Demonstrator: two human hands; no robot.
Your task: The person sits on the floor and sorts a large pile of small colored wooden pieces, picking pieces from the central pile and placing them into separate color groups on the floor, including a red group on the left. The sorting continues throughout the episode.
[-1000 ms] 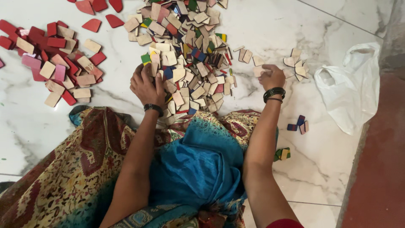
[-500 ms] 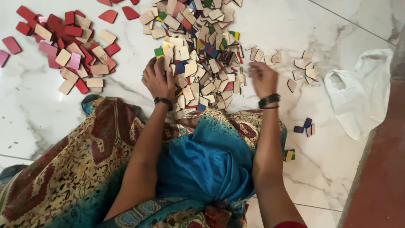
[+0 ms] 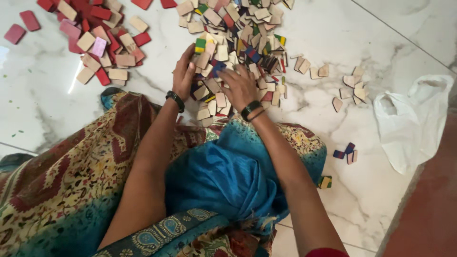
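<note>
Both hands lie flat and spread on the big pile of wooden tiles (image 3: 238,52) at upper centre, left hand (image 3: 184,71) and right hand (image 3: 240,85) close together, gripping nothing. A rough push could mix tiles into the red pile (image 3: 95,38) at upper left. Half a second ago the right hand was further right.

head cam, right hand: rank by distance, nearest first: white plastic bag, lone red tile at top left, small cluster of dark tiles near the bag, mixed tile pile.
From the right hand:
1. Mixed tile pile: hand rests on its near edge.
2. Small cluster of dark tiles: on the floor to the right, nearer the person.
3. White plastic bag: far right.
4. Lone red tile: far left, top.
</note>
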